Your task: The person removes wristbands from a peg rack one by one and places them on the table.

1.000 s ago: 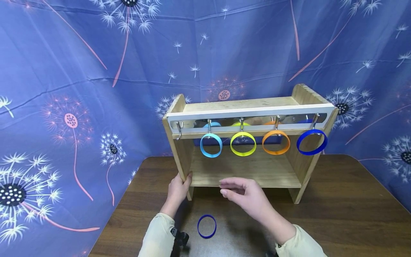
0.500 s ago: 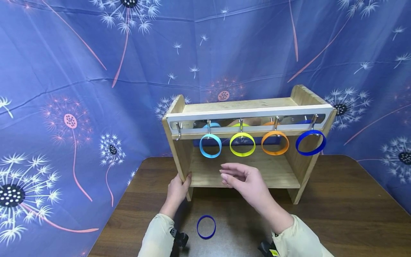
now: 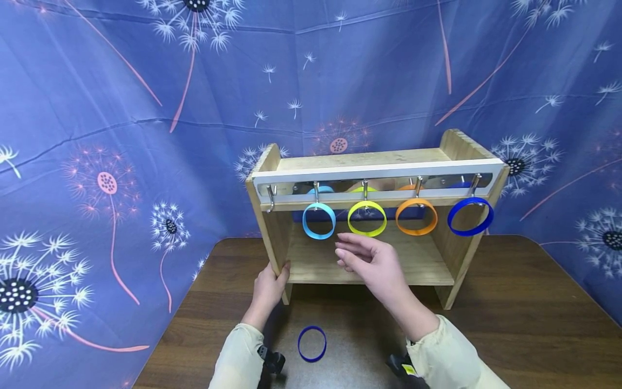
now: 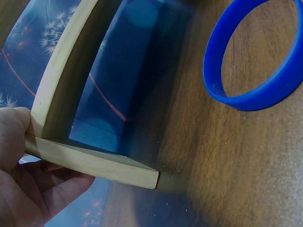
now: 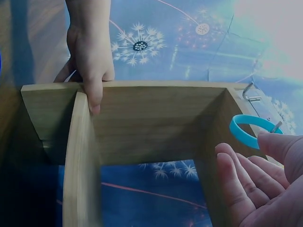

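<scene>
My left hand [image 3: 269,286] grips the left side panel of a small wooden shelf [image 3: 369,254] near its lower board; the left wrist view shows its fingers around that board's edge. My right hand [image 3: 376,265], fingers loosely curled and holding nothing, hovers before the shelf. Its fingertips are just below a light blue silicone wristband [image 3: 318,236] and a yellow wristband [image 3: 349,221], both hanging on hooks. In the right wrist view my thumb overlaps the light blue band [image 5: 244,138]. A dark blue wristband [image 3: 312,360] lies on the table between my forearms.
An orange wristband [image 3: 416,232] and a blue wristband [image 3: 466,233] hang on the right hooks of the white-framed rail [image 3: 379,172]. The leftmost hook [image 3: 270,199] is bare. Behind the brown table [image 3: 525,302] hangs a blue dandelion-print cloth [image 3: 389,65].
My right hand has risen from the level of the shelf's lower board to just under the hanging wristbands. The left hand keeps its grip, and the bands stay where they were.
</scene>
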A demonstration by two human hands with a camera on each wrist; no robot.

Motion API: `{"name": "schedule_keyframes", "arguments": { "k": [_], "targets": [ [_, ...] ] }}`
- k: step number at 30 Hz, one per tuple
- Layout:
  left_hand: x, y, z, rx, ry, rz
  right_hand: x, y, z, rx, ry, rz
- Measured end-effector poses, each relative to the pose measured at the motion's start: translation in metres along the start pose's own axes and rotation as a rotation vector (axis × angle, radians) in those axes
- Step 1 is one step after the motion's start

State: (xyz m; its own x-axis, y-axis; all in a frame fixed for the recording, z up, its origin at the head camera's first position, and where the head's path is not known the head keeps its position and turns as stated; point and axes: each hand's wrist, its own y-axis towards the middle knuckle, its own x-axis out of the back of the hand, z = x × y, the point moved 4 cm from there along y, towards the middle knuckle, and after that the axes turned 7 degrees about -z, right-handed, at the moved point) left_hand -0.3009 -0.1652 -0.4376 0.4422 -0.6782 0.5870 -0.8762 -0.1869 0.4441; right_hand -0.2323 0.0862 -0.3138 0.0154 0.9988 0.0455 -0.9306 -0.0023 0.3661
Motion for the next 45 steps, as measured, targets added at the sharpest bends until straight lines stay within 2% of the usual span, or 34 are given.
{"name": "schedule_keyframes", "arguments": {
  "k": [24, 31, 45],
  "targets": [
    [0.000, -0.001, -0.001, 0.014, 0.012, -0.003, -0.020, 0.015, 0.011, 0.029, 0.024, -0.075],
    [0.000, 0.000, -0.001, 0.010, 0.018, -0.003, -0.021, 0.016, 0.012, 0.023, 0.032, -0.115],
    [0.001, 0.000, -0.002, 0.013, 0.013, -0.001, -0.019, 0.013, 0.019, 0.081, 0.080, -0.124]
  ]
}}
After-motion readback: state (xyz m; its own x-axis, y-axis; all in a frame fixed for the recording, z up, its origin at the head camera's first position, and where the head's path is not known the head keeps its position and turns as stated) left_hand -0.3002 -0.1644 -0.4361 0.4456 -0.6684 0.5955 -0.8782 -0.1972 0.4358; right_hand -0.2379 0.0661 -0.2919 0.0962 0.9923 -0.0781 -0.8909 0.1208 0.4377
